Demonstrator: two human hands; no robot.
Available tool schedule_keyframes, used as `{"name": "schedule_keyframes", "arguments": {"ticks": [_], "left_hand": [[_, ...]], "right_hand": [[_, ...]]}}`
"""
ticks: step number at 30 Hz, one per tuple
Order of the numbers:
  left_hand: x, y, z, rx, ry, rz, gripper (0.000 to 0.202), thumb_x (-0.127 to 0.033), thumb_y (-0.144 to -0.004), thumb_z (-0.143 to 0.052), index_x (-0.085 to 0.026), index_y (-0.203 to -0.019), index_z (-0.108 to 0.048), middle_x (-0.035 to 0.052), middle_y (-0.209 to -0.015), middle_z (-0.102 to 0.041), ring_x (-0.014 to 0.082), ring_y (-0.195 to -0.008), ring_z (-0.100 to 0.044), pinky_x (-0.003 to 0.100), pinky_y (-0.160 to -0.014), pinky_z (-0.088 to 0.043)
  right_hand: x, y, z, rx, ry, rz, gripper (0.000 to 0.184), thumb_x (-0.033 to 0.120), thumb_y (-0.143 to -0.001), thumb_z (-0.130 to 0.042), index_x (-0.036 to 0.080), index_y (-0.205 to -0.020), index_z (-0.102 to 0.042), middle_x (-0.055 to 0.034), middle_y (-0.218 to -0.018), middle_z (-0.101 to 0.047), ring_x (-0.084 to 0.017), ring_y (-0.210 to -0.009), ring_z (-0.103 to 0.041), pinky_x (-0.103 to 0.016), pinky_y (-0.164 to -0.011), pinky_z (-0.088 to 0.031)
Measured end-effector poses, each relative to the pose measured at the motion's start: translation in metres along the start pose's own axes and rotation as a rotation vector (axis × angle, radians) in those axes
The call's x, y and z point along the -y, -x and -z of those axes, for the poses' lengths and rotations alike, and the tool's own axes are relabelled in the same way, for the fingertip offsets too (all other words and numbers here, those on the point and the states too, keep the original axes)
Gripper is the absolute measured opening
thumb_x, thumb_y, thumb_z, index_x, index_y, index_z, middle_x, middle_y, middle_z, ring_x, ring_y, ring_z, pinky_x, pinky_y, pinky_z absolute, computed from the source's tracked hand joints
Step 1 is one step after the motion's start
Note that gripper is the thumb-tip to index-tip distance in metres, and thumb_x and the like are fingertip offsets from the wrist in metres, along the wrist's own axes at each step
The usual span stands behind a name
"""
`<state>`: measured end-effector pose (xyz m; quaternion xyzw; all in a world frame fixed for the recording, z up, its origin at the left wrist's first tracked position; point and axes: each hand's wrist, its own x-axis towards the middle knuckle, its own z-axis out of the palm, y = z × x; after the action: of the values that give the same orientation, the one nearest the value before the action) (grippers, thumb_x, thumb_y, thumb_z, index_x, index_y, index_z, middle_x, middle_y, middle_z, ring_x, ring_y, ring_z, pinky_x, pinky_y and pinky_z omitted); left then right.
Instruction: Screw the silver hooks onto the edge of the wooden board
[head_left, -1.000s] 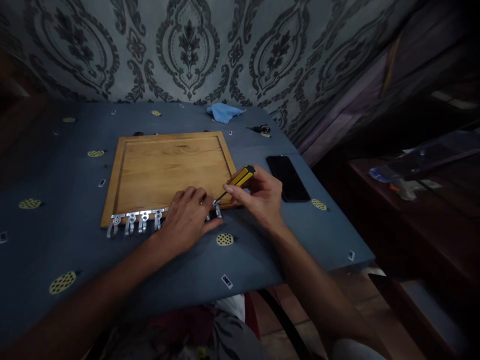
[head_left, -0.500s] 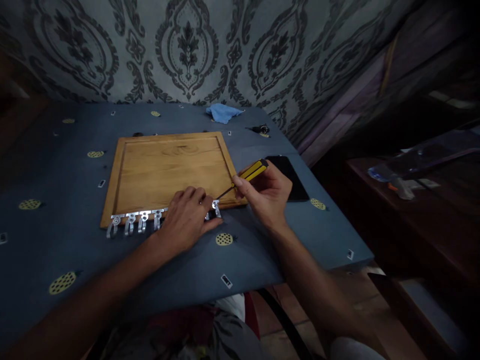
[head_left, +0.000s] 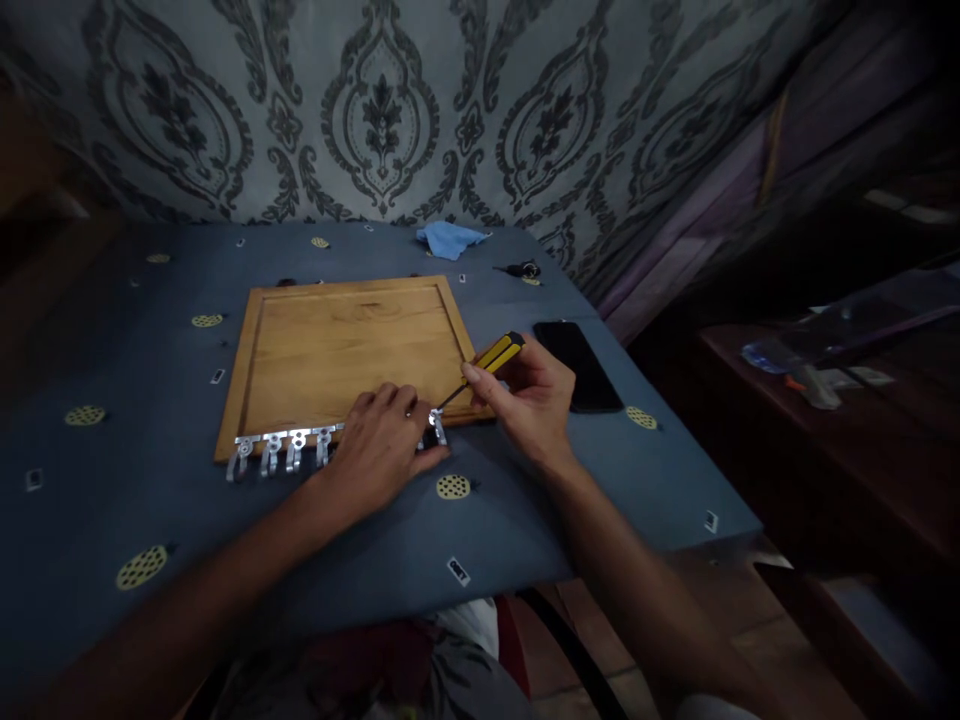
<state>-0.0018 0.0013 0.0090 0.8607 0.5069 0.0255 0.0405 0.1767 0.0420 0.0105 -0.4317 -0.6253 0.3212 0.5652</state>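
Gripping yellow-black screwdriver (head_left: 501, 353): right hand (head_left: 536, 402) clamped around handle, tip at right end of metal hook rail (head_left: 298, 441). Left hand (head_left: 381, 440) lies over rail; can't tell if its grip is closed on it. Rail runs along near edge of framed wooden board (head_left: 349, 350), which lies flat on blue surface (head_left: 637, 490). Phone (head_left: 578, 370) right of board; blue cloth (head_left: 450, 240) beyond far edge.

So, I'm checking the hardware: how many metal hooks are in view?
5 plainly: four metal hooks left of the left hand, one hook right of it, near the tip of the yellow screwdriver. Others may be hidden.
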Motion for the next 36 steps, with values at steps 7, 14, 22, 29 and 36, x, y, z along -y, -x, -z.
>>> {"name": "schedule_keyframes", "arguments": {"ticks": [7,14,22,29,36], "left_hand": [[-0.001,-0.003,0.002,0.046,0.05,0.009,0.055,-0.061,-0.094,-0.065,-0.014,-0.122,-0.065,0.0117,-0.122,-0.067,0.0316,-0.12,-0.059,0.046,-0.101,-0.048],[0.007,-0.004,-0.01,-0.059,0.157,-0.032,0.062,-0.071,-0.094,-0.056,-0.015,-0.119,-0.065,0.0146,-0.118,-0.069,0.033,-0.117,-0.061,0.049,-0.1,-0.05],[0.014,0.001,0.011,-0.062,0.208,0.015,0.057,-0.068,-0.097,-0.054,-0.015,-0.114,-0.068,0.0129,-0.119,-0.07,0.0308,-0.118,-0.063,0.046,-0.103,-0.05],[0.073,0.008,0.025,-0.357,0.257,0.205,0.025,-0.041,-0.101,-0.061,-0.019,-0.11,-0.07,0.0066,-0.113,-0.073,0.0234,-0.11,-0.067,0.038,-0.098,-0.053],[0.184,0.038,0.002,-0.578,0.173,0.479,0.031,-0.017,-0.102,-0.041,-0.018,-0.118,-0.068,0.0111,-0.114,-0.072,0.024,-0.111,-0.068,0.042,-0.099,-0.055]], "right_hand": [[0.0,-0.001,0.004,-0.063,0.068,0.016,0.039,0.055,-0.072,-0.089,0.024,-0.07,-0.065,0.0027,-0.062,-0.061,-0.014,-0.051,-0.057,-0.028,-0.045,-0.049],[-0.003,-0.006,0.003,-0.082,0.189,0.014,0.046,0.069,-0.074,-0.08,0.027,-0.066,-0.064,0.0,-0.055,-0.064,-0.02,-0.047,-0.061,-0.032,-0.046,-0.048],[-0.014,-0.011,0.006,0.052,0.273,0.041,0.046,0.069,-0.08,-0.07,0.026,-0.065,-0.061,-0.0018,-0.061,-0.068,-0.021,-0.053,-0.066,-0.032,-0.048,-0.052],[-0.015,-0.011,0.008,0.061,0.315,0.041,0.051,0.072,-0.08,-0.067,0.026,-0.062,-0.056,-0.0024,-0.06,-0.067,-0.02,-0.051,-0.064,-0.031,-0.046,-0.051],[-0.019,-0.016,0.008,0.07,0.309,0.022,0.049,0.07,-0.081,-0.067,0.025,-0.062,-0.06,-0.0016,-0.054,-0.066,-0.022,-0.048,-0.066,-0.031,-0.045,-0.051]]}}
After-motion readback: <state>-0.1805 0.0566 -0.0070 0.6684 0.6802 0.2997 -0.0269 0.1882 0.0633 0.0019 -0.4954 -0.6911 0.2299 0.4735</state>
